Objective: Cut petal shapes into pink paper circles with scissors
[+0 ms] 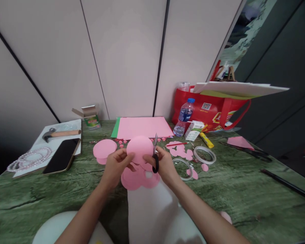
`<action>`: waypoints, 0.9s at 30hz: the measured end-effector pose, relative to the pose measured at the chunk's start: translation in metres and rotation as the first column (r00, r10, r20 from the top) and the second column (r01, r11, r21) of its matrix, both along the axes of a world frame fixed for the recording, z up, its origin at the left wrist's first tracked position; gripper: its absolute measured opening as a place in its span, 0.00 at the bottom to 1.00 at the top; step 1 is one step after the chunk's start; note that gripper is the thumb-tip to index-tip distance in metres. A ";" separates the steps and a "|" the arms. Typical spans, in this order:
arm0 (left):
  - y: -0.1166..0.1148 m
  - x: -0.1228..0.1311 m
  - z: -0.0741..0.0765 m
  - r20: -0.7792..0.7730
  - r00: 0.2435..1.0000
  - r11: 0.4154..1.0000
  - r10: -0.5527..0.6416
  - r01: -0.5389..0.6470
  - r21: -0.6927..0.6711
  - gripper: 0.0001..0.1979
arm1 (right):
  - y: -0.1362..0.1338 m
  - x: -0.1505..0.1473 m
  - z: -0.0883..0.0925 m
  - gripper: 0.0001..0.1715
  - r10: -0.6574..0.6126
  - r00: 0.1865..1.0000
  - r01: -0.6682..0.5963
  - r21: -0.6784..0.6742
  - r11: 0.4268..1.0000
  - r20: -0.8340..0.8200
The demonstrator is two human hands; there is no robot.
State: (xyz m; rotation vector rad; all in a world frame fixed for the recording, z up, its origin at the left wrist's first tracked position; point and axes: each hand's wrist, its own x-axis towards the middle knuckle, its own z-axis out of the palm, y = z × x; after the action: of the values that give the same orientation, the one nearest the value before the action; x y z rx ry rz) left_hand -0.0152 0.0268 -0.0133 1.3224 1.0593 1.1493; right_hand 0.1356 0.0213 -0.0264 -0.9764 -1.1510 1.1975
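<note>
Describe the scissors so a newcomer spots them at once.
Over the green table, find the pink disc. Beside it, the right hand holds the scissors, blades up; metal and a black handle set them apart from the disc.

There are two hands (115,165) (165,166), one pair of held scissors (156,163), one hammer (66,133), one phone (62,156), two boxes (92,121) (194,130), two tape rolls (213,158) (180,159), one glue stick (206,140).

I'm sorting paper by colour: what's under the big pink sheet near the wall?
A green sheet peeks out at the left side of the pink sheet. Most of what lies beneath is covered, so I can't count the layers.
</note>
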 end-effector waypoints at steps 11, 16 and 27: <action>-0.003 -0.003 0.006 0.042 0.989 0.987 0.139 -0.142 0.074 0.12 | -0.008 -0.003 0.000 0.18 0.280 0.960 -0.279 -0.059 0.958 0.015; -0.006 -0.003 0.010 0.050 0.992 0.990 0.113 -0.116 0.075 0.12 | -0.015 -0.008 -0.003 0.20 0.424 0.906 -0.422 -0.071 0.904 0.006; -0.011 -0.001 0.008 -0.211 0.965 0.983 0.159 -0.135 0.125 0.12 | -0.021 -0.012 0.004 0.25 0.434 0.893 -0.442 -0.044 0.896 -0.121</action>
State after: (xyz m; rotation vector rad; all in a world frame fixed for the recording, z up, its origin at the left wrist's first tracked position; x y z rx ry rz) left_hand -0.0158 0.0159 -0.0049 1.5041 1.2888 1.2052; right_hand 0.1239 0.0002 -0.0220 -0.7076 -1.2895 1.6411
